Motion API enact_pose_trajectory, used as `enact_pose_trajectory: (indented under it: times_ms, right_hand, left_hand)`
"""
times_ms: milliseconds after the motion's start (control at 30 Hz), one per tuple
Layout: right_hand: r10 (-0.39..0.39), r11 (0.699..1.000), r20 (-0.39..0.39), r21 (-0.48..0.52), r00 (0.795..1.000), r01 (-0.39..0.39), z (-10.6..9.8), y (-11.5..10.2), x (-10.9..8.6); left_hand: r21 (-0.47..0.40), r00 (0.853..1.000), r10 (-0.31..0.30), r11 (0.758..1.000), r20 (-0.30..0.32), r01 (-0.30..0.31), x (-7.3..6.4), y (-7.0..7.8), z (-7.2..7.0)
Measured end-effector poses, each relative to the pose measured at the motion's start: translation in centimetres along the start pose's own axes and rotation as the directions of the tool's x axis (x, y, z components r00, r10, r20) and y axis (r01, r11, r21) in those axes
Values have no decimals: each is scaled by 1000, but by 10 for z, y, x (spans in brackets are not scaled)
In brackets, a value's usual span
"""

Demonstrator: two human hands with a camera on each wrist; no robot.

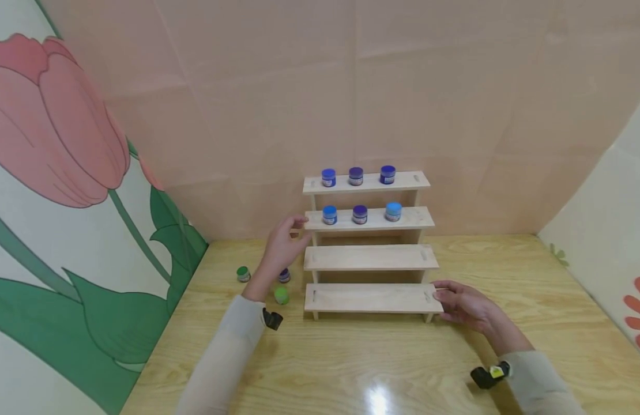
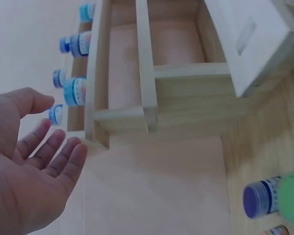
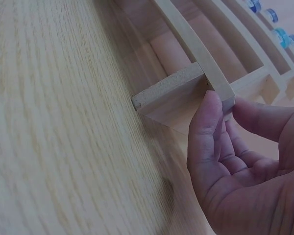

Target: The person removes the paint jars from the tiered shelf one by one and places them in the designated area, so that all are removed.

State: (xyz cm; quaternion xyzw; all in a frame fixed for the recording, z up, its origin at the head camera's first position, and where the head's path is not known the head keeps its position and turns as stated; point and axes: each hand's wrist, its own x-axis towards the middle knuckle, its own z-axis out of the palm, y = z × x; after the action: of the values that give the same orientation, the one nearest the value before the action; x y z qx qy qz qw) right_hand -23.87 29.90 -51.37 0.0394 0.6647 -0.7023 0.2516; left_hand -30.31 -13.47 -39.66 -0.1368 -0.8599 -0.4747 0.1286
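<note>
A four-tier wooden step rack (image 1: 372, 297) stands on the table. My right hand (image 1: 467, 305) pinches the right end of its lowest step; in the right wrist view thumb and forefinger are at the corner of the board (image 3: 210, 78). At the left end of the second step from the top is my left hand (image 1: 286, 245), fingers loosely bent and holding nothing. Three small paint jars (image 1: 356, 176) with blue and purple lids stand on the top step. The step below holds three more jars (image 1: 360, 215). The two lower steps bear no jars.
Left of the rack, a dark green jar (image 1: 243, 274), a light green jar (image 1: 281, 296) and a purple-lidded jar (image 1: 284, 275) are on the wooden table (image 1: 320, 369). A pinkish backdrop (image 1: 247, 115) hangs behind, and a wall with painted tulips (image 1: 55, 127) borders the left.
</note>
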Motion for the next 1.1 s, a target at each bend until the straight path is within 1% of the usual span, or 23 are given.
enact_pose_trajectory:
  times_ms: [67,200,300,400,500,667,833,1000,1100]
  right_hand:
    - [-4,1000,1,2,1000,4,0,0,0]
    - [-21,1000,35,19,999,21,0,-1,-2]
    - [-32,999,56,41,998,29,1,0,-4]
    - [-39,998,61,46,997,37,1,0,-4]
    - [-34,999,46,39,998,32,1,0,-4]
    - [-34,999,46,41,998,32,1,1,-3]
    - [-43,998,58,48,997,40,1,1,-4]
    - [-46,998,58,53,997,43,1,1,-4]
    - [-44,998,54,49,998,42,1,0,-4]
  left_hand:
    - [-18,1000,12,1000,-3,-12,6,4,3]
    - [-38,1000,23,999,-3,-23,15,10,10]
    - [-68,1000,16,998,4,-16,21,14,15]
    - [-95,1000,8,995,21,-6,28,15,21]
    - [-109,1000,11,994,29,-8,36,15,26]
    - [-99,999,-11,995,48,15,44,17,32]
    - [-85,995,-57,994,78,63,47,20,37]
    - [-43,991,-105,993,85,109,49,25,41]
    - [-13,990,-115,993,81,117,51,26,42]
